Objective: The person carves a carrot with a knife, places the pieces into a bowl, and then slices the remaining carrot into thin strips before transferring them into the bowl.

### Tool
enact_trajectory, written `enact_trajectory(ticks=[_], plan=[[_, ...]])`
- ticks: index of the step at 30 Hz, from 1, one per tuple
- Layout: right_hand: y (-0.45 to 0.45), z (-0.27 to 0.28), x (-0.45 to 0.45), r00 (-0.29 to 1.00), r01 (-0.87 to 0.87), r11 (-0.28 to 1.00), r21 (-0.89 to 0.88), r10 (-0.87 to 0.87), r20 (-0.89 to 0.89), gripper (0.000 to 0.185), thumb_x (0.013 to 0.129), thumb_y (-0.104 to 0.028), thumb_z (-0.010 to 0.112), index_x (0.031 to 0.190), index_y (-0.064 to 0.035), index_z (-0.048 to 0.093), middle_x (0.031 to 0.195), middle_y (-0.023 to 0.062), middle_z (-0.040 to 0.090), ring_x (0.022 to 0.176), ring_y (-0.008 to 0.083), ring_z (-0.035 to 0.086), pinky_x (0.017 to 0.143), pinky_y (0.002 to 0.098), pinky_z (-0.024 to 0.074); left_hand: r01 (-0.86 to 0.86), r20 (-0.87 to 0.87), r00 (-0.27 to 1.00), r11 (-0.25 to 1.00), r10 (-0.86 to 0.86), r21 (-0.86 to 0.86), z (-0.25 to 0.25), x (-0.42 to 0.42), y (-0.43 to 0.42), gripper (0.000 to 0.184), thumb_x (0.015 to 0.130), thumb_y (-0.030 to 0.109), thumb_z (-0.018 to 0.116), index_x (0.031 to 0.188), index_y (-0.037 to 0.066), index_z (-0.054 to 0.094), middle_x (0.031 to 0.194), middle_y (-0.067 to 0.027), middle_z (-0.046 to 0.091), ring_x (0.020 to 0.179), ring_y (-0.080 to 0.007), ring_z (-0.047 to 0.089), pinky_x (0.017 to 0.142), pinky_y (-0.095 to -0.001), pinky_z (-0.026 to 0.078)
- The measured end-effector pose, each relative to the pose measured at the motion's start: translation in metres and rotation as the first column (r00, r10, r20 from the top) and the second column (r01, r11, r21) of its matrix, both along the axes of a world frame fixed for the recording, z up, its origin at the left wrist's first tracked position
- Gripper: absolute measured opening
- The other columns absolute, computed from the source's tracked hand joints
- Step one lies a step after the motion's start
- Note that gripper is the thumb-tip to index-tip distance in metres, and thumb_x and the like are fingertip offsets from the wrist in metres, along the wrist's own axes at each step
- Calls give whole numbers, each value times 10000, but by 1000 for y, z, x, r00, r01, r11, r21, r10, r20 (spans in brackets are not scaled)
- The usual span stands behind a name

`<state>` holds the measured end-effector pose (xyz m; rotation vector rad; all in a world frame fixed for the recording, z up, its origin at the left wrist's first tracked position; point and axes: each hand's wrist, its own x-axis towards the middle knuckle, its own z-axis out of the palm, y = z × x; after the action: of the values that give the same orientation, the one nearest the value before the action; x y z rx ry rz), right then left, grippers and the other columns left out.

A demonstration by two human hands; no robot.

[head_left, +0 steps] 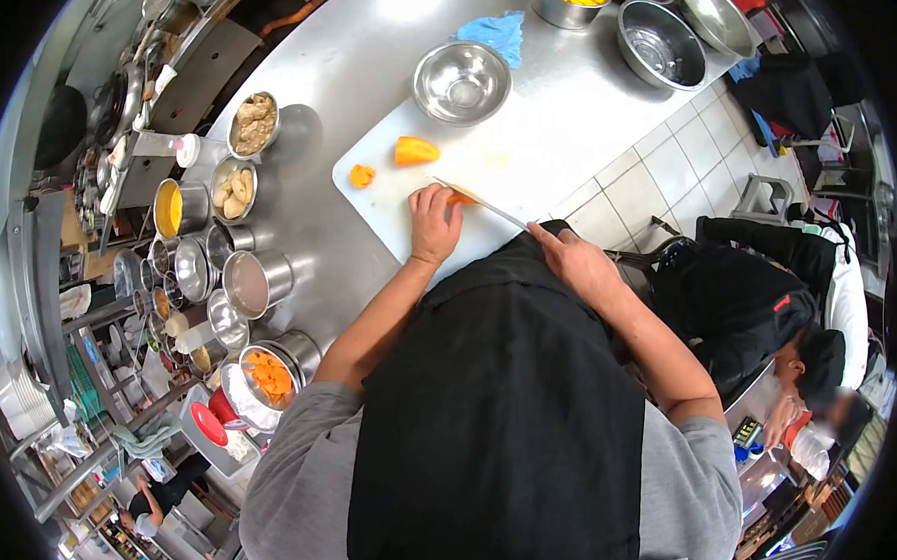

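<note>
In the head view, a white cutting board lies on the steel counter before me. My left hand presses bent fingertips on a piece of carrot, mostly hidden by fingers and blade. In my right hand is the handle of a knife, its blade lying against the carrot beside my left fingers. A thick carrot chunk rests farther up the board, and a small carrot end sits near the left edge. By the board's far edge stands a steel bowl.
A blue cloth lies behind the bowl. Along the left are food bowls and a pot of orange pieces. A dark bowl stands far right. Another person is at the right.
</note>
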<state>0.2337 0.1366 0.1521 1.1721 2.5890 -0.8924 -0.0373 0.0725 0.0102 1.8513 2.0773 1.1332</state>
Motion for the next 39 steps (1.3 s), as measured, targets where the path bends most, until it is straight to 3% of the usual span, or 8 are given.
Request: enact_trajectory(ticks=[14, 17, 30, 39], plan=[[-2, 28, 15, 989, -107, 993, -58, 112, 92, 569, 950, -59, 494, 1509, -86, 391, 1019, 209, 597, 928, 370, 674, 784, 464, 572, 9, -29, 1000, 1000, -10, -9, -4, 1, 1, 396, 821, 70, 699, 1186, 28, 552, 1191, -169, 559, 1120, -381, 483, 988, -483, 395], [-3, 22, 20, 991, -120, 993, -8, 120, 64, 571, 964, -109, 547, 1511, -91, 383, 980, 201, 593, 840, 376, 671, 724, 461, 569, 17, -38, 999, 1000, -17, -17, -4, 0, 0, 399, 819, 72, 701, 1187, 28, 552, 1189, -167, 559, 1113, -380, 489, 985, -484, 394], [6, 40, 15, 972, -185, 982, -30, 187, 139, 554, 942, -51, 503, 1483, -57, 387, 995, 187, 610, 893, 339, 698, 749, 438, 586, 19, -16, 1000, 1000, -20, -20, 4, 0, 0, 388, 813, 70, 702, 1175, 40, 567, 1174, -140, 564, 1105, -365, 486, 978, -471, 405], [20, 35, 1, 943, -271, 963, -11, 268, 196, 444, 949, -69, 494, 1384, -13, 428, 960, 187, 612, 766, 362, 705, 620, 455, 580, 7, 19, 1000, 1000, -7, -16, 3, 1, 0, 385, 801, 58, 707, 1160, 29, 572, 1191, -151, 575, 1105, -377, 491, 973, -482, 414]])
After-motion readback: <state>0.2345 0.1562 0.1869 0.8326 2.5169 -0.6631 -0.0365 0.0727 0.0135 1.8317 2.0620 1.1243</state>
